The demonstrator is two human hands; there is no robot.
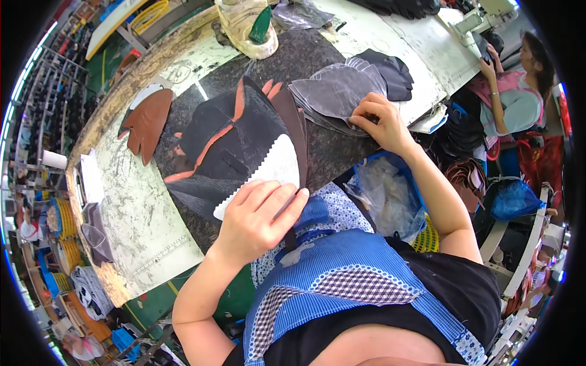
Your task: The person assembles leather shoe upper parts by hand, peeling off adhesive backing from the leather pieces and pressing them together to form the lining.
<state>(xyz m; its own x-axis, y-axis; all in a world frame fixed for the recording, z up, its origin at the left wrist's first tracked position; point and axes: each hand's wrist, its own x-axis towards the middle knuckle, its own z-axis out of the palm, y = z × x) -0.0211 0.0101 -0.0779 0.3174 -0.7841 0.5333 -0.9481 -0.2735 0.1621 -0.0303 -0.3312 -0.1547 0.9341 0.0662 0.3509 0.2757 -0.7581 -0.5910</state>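
Note:
My left hand (259,216) lies over the lower edge of a white zigzag-edged piece (274,165), its fingers resting on it and its thumb apart. Beneath that piece spread black shoe-upper pieces (220,131) with orange-red strips along their edges. A dark brown piece (292,119) runs along their right side. To the right, my right hand (384,125) is closed in a pinch at the near right edge of a fanned stack of grey, leather-like cut pieces (336,91). Darker black pieces (390,73) lie just behind that stack.
Brown leather pieces (149,122) lie on the worn table's left. A cream container (247,27) holding a green object stands at the back. A blue-rimmed bin (390,189) with clear plastic sits below my right forearm. Another person (513,91) sits at the right near a sewing machine.

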